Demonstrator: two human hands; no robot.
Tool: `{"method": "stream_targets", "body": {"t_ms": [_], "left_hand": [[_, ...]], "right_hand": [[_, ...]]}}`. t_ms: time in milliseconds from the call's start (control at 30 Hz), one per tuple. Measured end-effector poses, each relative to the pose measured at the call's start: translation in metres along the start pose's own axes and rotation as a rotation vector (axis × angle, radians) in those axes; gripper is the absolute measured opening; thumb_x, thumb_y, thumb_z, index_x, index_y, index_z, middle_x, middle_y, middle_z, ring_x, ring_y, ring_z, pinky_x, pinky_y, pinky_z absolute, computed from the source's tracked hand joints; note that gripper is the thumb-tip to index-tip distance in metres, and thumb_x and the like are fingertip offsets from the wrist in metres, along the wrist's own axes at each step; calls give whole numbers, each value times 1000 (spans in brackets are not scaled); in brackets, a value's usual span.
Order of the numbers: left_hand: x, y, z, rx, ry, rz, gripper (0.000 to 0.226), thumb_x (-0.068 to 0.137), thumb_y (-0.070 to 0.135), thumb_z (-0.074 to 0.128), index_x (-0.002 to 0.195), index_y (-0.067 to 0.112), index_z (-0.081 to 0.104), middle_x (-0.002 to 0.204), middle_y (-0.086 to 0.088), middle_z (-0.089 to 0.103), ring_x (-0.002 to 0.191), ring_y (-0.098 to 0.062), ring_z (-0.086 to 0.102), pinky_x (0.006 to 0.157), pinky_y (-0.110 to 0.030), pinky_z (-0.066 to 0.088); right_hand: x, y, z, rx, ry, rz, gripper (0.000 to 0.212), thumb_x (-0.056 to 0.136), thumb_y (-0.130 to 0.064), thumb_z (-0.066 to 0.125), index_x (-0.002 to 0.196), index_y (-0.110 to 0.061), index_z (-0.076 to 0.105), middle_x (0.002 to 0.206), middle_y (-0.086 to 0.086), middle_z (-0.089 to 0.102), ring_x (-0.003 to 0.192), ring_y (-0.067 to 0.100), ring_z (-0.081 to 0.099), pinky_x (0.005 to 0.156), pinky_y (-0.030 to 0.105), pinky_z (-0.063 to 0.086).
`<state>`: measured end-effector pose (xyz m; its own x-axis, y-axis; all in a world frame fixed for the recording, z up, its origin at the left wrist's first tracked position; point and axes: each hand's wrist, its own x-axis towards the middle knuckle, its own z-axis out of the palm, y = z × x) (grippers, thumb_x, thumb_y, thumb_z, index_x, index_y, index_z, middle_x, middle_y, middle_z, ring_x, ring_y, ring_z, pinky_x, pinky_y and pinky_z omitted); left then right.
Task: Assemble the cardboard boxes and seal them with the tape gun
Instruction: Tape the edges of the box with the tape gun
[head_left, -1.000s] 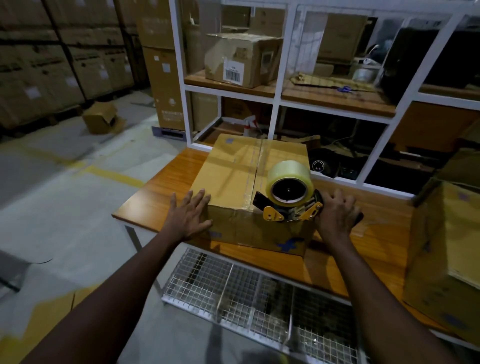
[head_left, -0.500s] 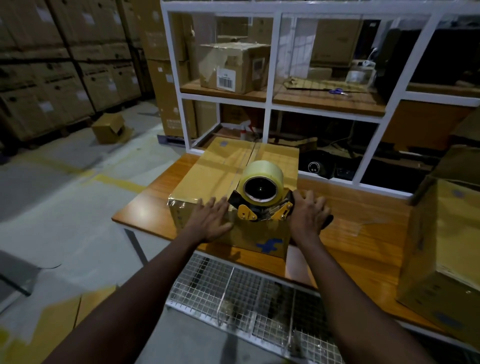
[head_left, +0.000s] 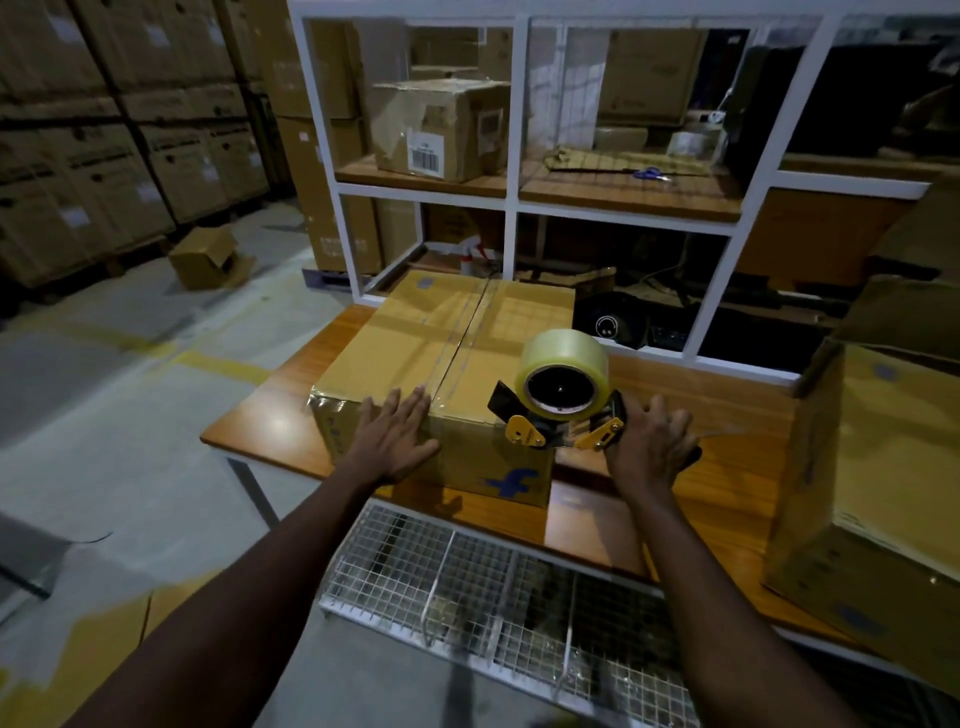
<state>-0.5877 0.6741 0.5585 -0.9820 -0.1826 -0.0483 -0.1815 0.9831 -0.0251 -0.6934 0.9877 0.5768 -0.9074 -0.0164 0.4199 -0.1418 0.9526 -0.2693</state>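
Cardboard box (head_left: 441, 353) lies closed on the wooden table (head_left: 291, 421) at the middle of the frame. A strip of clear tape runs along its centre seam from the far edge to the near edge, and a blue logo (head_left: 511, 480) shows on its near face.

The left hand (head_left: 395, 436) lies flat over the near top edge of the box, left of the seam, with its fingers straight and spread and the palm pressing on the cardboard.

The tape gun (head_left: 558, 434) stands at the near right corner of the box, and its roll of clear tape (head_left: 563, 379) faces the camera above yellow side plates. The right hand (head_left: 649, 447) grasps the gun's handle from the right. The hand hides most of the handle, and only a dark end sticks out at its lower right.

A second, taller cardboard box (head_left: 883, 493) stands on the table at the right edge of the frame, apart from the first. A wire mesh basket (head_left: 493, 587) hangs below the table's near edge, at lower centre.

Behind the table is a white shelf frame (head_left: 511, 156). On its upper left shelf is a taped carton (head_left: 441, 130) with a barcode label, and blue-handled scissors (head_left: 649, 174) lie on the shelf to the right of it. At upper left, stacked cartons (head_left: 78, 156) line the wall, and a small open box (head_left: 208, 257) lies on the floor.
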Motion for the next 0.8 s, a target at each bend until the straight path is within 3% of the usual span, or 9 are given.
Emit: {"method": "stream_targets", "body": {"t_ms": [133,333,500,800], "left_hand": [[4,40,-10,28,5,114,95,77,71,-4,157,20,-8,164,1,-9,152,-21,-3,120,-52,-2],[5,47,2,70,-2,158,99,72,73,-3,156,22,-11,163,2,-15,152,-23,-6,120,-51,0],[3,44,5,52,25,164,97,74,73,1,157,23,-9,163,5,-15,152,-21,-6,121,-51,-2],[2,58,-9,10,15,111,106,69,73,-4,159,18,4,166,-2,-1,152,-24,3,121,-52,4]], "right_hand": [[1,-1,0,57,-20,46,50,77,-14,75,121,-34,61,105,7,52,97,33,42,75,37,22],[-5,-4,3,143,-88,154,56,79,-19,74,131,-29,54,117,10,54,105,37,44,90,44,31],[-7,1,7,130,-129,145,17,85,-30,69,101,-25,70,110,9,52,106,38,43,93,46,33],[-13,49,25,228,-123,287,21,87,-28,67,108,-26,69,128,9,53,121,39,37,98,50,31]]}}
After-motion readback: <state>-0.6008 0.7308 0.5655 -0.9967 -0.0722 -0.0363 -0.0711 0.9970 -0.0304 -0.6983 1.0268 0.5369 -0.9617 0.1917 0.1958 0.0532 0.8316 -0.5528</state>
